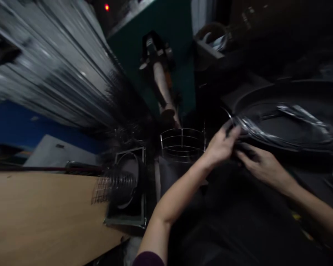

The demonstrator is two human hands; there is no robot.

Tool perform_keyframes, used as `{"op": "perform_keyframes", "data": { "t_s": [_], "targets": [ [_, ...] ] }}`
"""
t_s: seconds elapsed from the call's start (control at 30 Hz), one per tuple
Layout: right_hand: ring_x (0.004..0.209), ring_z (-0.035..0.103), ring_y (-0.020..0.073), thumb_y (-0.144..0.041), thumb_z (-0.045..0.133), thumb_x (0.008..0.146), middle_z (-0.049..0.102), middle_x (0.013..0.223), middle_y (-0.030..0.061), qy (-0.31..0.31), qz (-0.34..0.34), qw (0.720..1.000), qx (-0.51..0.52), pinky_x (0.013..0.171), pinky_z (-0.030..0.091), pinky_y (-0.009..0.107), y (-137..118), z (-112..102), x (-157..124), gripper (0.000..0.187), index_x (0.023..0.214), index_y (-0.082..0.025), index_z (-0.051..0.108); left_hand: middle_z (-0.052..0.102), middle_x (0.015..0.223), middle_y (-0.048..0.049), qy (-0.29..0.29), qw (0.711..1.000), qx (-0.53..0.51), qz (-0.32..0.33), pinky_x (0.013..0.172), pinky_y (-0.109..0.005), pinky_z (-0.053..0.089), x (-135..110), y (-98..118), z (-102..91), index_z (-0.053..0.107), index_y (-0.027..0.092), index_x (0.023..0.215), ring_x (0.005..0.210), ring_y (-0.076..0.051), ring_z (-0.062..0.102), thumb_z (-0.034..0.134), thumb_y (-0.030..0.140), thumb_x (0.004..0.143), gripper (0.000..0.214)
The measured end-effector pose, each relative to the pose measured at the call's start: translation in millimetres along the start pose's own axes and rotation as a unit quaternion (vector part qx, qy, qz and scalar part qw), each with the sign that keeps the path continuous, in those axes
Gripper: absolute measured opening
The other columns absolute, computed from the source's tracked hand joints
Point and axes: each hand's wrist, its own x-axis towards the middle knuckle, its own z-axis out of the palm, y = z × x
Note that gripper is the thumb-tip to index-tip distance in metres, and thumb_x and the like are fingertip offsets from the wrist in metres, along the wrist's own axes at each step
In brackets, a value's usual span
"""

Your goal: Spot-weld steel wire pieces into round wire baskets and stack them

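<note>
My left hand [219, 147] is closed at the near-left edge of a large round dark tray [240, 101]. A thin curved metal wire [228, 113] sticks up from its fingers. My right hand [263, 166] is just right of it and lower, with thumb and fingers curled together; what lies between them is dark and blurred. Inside the tray is a bundle of shiny bent wires [266, 136], reaching close to my left fingertips. A round wire frame [182, 149] with hoops and uprights stands left of my left hand, below a machine's arm [162, 83].
A green machine panel [183, 48] rises behind the arm. To the left are a square metal frame [143, 184], a blurred wire rack [111, 184] and a light wooden board [44, 214]. Corrugated metal sheeting [58, 48] fills the upper left. A box [208, 50] sits at the back.
</note>
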Motion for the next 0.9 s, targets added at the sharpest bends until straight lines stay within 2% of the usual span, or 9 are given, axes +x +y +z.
{"op": "perform_keyframes", "data": {
  "t_s": [0.1, 0.17, 0.23, 0.3, 0.4, 0.5, 0.6, 0.7, 0.9],
  "targets": [
    [0.083, 0.062, 0.0255, -0.041, 0.056, 0.074, 0.066, 0.091, 0.0081, -0.052, 0.001, 0.999, 0.012, 0.076, 0.049, 0.037, -15.2, 10.5, 27.7, 0.024, 0.09, -0.023, 0.06, 0.063, 0.112, -0.006, 0.035, 0.957, 0.266, 0.107, 0.096, -0.039, 0.045, -56.9, 10.5, -66.3, 0.048, 0.027, 0.131, 0.105, -0.021, 0.06, 0.059, 0.036, 0.087, 0.046],
    [0.079, 0.061, 0.0212, -0.035, 0.055, 0.079, 0.065, 0.085, 0.0068, -0.071, -0.018, 0.997, 0.007, 0.072, 0.048, 0.032, -31.9, 19.7, 50.1, 0.018, 0.088, -0.021, 0.061, 0.058, 0.121, -0.0084, 0.115, 0.911, 0.364, 0.154, 0.101, -0.044, 0.042, -76.2, 18.2, -117.4, 0.038, 0.027, 0.137, 0.114, -0.024, 0.055, 0.063, 0.036, 0.084, 0.06],
    [0.069, 0.057, 0.0149, -0.028, 0.052, 0.084, 0.061, 0.079, 0.0044, -0.051, -0.043, 0.998, 0.014, 0.064, 0.045, 0.026, -52.7, 33.5, 73.6, 0.014, 0.089, -0.018, 0.062, 0.048, 0.134, -0.013, 0.118, 0.88, 0.426, 0.172, 0.106, -0.05, 0.036, -70.8, 18.2, -158.5, 0.027, 0.025, 0.142, 0.126, -0.03, 0.046, 0.075, 0.039, 0.071, 0.088],
    [0.054, 0.047, 0.0086, -0.023, 0.048, 0.089, 0.054, 0.071, 0.0008, -0.029, -0.027, 0.996, 0.075, 0.05, 0.038, 0.021, -74.1, 51.8, 95.5, 0.015, 0.09, -0.016, 0.061, 0.048, 0.131, -0.0143, 0.102, 0.871, 0.446, 0.181, 0.105, -0.053, 0.035, -49.9, 8.4, -180.4, 0.023, 0.023, 0.143, 0.124, -0.032, 0.045, 0.08, 0.037, 0.063, 0.099],
    [0.04, 0.033, 0.0042, -0.017, 0.043, 0.092, 0.045, 0.062, -0.0036, -0.045, 0.053, 0.976, 0.206, 0.037, 0.024, 0.018, -97.0, 79.8, 119.0, 0.015, 0.087, -0.013, 0.057, 0.054, 0.109, -0.009, 0.136, 0.878, 0.399, 0.226, 0.097, -0.047, 0.042, -23.0, -14.4, -182.7, 0.022, 0.021, 0.138, 0.104, -0.025, 0.056, 0.072, 0.031, 0.068, 0.087],
    [0.037, 0.032, 0.0032, -0.019, 0.052, 0.088, 0.046, 0.059, -0.0042, -0.085, 0.094, 0.956, 0.263, 0.034, 0.021, 0.017, -103.7, 97.1, 128.3, 0.009, 0.082, -0.013, 0.054, 0.052, 0.103, -0.006, 0.181, 0.877, 0.357, 0.265, 0.091, -0.042, 0.046, -20.7, -31.0, -176.1, 0.022, 0.021, 0.133, 0.096, -0.021, 0.057, 0.068, 0.025, 0.068, 0.079],
    [0.035, 0.032, 0.0035, -0.03, 0.066, 0.08, 0.044, 0.052, -0.0058, -0.126, 0.099, 0.951, 0.264, 0.033, 0.02, 0.016, -101.4, 103.3, 130.5, 0.02, 0.079, -0.015, 0.054, 0.052, 0.101, -0.0051, 0.193, 0.874, 0.344, 0.285, 0.089, -0.042, 0.047, -29.5, -36.7, -177.0, 0.022, 0.023, 0.13, 0.094, -0.021, 0.057, 0.067, 0.023, 0.067, 0.077],
    [0.034, 0.03, 0.0042, -0.039, 0.07, 0.078, 0.039, 0.045, -0.0076, -0.149, 0.094, 0.954, 0.242, 0.033, 0.019, 0.016, -99.1, 106.9, 133.6, 0.028, 0.081, -0.016, 0.054, 0.051, 0.1, -0.005, 0.19, 0.875, 0.336, 0.294, 0.089, -0.042, 0.046, -32.1, -36.7, -182.5, 0.02, 0.022, 0.129, 0.094, -0.021, 0.057, 0.067, 0.027, 0.068, 0.077],
    [0.035, 0.03, 0.0043, -0.051, 0.072, 0.073, 0.038, 0.046, -0.0069, -0.138, 0.077, 0.965, 0.208, 0.033, 0.021, 0.016, -100.6, 115.7, 138.7, 0.042, 0.072, -0.019, 0.046, 0.053, 0.098, -0.0055, 0.183, 0.884, 0.318, 0.29, 0.089, -0.044, 0.046, -25.1, -37.3, -189.8, 0.016, 0.021, 0.129, 0.092, -0.021, 0.056, 0.066, 0.029, 0.069, 0.078]
  ]
}}
